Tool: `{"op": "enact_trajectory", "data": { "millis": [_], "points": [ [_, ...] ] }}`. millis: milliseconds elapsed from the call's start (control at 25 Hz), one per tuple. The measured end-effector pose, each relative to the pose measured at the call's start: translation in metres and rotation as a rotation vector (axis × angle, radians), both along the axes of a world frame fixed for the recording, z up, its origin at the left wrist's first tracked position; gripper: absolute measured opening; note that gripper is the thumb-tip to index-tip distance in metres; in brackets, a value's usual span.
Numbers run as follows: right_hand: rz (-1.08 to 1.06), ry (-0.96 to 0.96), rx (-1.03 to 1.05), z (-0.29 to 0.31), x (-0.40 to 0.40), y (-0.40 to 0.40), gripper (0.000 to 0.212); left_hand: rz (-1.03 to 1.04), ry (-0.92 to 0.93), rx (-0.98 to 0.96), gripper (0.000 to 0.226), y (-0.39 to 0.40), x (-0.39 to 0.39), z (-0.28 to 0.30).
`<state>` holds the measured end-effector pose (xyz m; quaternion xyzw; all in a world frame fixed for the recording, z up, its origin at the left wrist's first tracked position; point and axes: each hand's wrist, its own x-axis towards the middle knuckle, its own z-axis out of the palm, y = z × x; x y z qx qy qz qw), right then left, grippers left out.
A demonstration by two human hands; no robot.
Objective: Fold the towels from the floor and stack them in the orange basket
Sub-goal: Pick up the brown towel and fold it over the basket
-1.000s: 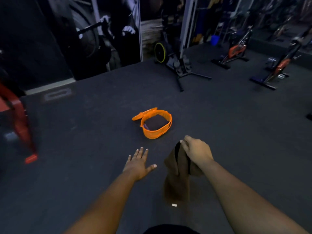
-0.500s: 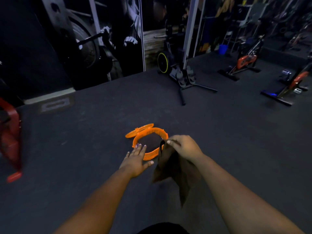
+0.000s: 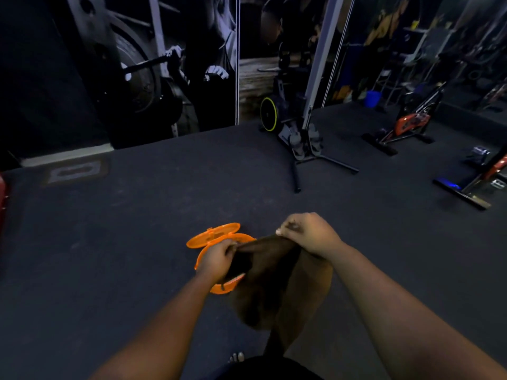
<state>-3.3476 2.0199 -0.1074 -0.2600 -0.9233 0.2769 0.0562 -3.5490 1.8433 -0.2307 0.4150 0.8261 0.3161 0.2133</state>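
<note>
Brown towel (image 3: pixel 274 281) in both hands over orange basket (image 3: pixel 204 255), contents hidden.

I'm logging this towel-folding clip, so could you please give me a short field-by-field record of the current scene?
setting: gym floor with dark matting, exercise bikes behind
left hand: grips one top edge of the brown towel
right hand: pinches the other top edge, held higher
towel state: hanging spread between both hands, not yet folded
orange basket: on the floor, lid open, partly hidden by the left hand and the towel
basket contents: cannot tell
</note>
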Motion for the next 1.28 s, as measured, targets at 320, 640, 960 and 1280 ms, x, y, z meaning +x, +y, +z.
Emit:
{"op": "enact_trajectory", "data": {
  "millis": [320, 640, 960, 1280],
  "points": [
    [-0.113, -0.374, 0.138, -0.062, -0.005, 0.127, 0.030, 0.134, 0.092, -0.165, 0.025, 0.053, -0.074, -0.006],
    [-0.403, -0.072, -0.178, -0.099, -0.039, 0.215, 0.023, 0.443, 0.043, -0.117, 0.011, 0.045, -0.079, -0.022],
    [0.092, 0.239, -0.934, -0.078, -0.088, 0.224, 0.036, 0.979, -0.574, 0.556, 0.019, 0.109, -0.013, 0.018],
    [0.534, -0.029, -0.459, -0.053, -0.124, 0.192, 0.032, 0.920, -0.971, 0.907, 0.014, 0.123, -0.018, 0.049]
  ]
}}
